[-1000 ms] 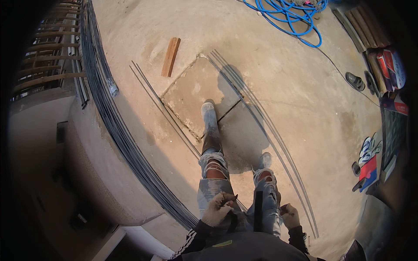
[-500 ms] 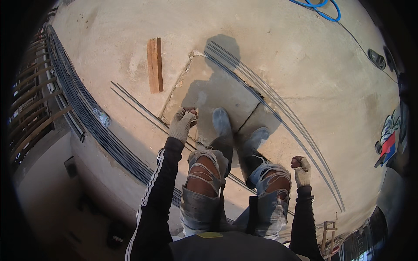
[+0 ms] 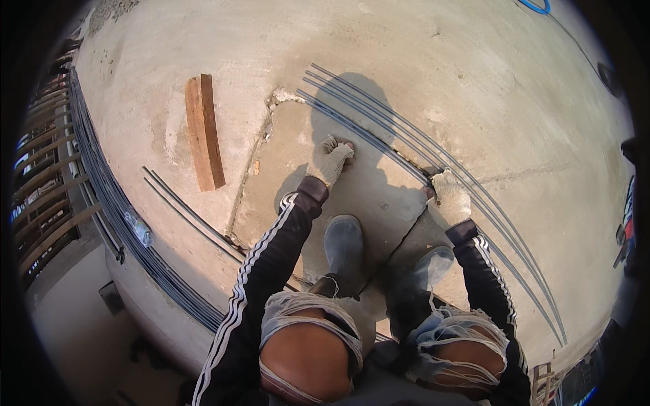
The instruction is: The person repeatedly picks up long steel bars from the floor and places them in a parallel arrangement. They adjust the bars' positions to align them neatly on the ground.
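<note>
My left hand [image 3: 330, 161], in a pale knitted glove with bare fingertips, hangs over the concrete slab with its fingers curled in. Whether anything is inside that curl is hidden. Lower and to the right, my right hand [image 3: 449, 197], gloved the same way, reaches down onto the long grey steel rods [image 3: 369, 135]. Its fingers close around the nearer rods, though the glove hides part of the grip. Several of these rods lie side by side, running from the upper middle to the lower right. My boot [image 3: 343, 245] stands below my left hand.
A wooden block [image 3: 204, 132] lies left of the slab [image 3: 271, 162]. Thin rods [image 3: 193, 206] stretch beneath my left arm. A large rod bundle [image 3: 112, 183] follows the floor's left edge, with a drop beyond it. A blue hose [image 3: 535, 5] shows at the top right.
I have bent lower, with my knees larger in view. My right hand has moved up and inward onto the rods. My left hand has moved right and slightly up, still curled.
</note>
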A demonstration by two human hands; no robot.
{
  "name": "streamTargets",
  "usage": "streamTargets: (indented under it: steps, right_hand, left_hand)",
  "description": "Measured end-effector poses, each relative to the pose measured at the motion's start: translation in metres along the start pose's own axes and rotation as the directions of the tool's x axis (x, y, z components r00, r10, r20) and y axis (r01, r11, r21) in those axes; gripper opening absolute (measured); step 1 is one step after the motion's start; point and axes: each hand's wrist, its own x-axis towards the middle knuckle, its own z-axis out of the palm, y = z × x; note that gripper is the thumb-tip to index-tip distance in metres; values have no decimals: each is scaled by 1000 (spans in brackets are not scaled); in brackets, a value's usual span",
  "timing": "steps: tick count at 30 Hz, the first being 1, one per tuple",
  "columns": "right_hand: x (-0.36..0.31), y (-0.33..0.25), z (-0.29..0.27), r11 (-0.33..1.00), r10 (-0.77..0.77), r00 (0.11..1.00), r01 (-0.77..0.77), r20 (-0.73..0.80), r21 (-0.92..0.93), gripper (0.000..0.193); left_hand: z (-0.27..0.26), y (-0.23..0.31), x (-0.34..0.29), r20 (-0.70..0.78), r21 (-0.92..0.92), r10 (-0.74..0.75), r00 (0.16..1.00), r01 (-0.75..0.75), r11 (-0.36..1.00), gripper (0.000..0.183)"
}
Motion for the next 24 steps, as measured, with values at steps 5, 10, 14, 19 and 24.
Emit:
streamTargets:
  steps: [5,10,14,19,24]
  right_hand:
    - [2,-5,1,999,-30,999,29,-36,-29,33]
    - [10,-2,-5,994,-87,990,94,-113,57,22]
    - [16,11,-11,955,-141,984,164,-107,246,18]
    - [18,14,-17,947,-106,993,114,-43,302,20]
    - [10,7,-18,938,-20,995,53,-100,341,17]
  left_hand:
    - [27,-6,1,-79,-112,-8,997,-1,994,17]
    - [39,-5,4,-90,-147,29,996,-42,988,15]
    - [43,0,10,-110,-234,62,992,-87,968,17]
    - [42,3,19,-126,-272,80,989,-112,956,19]
    - [36,5,27,-157,-91,116,981,-131,987,18]
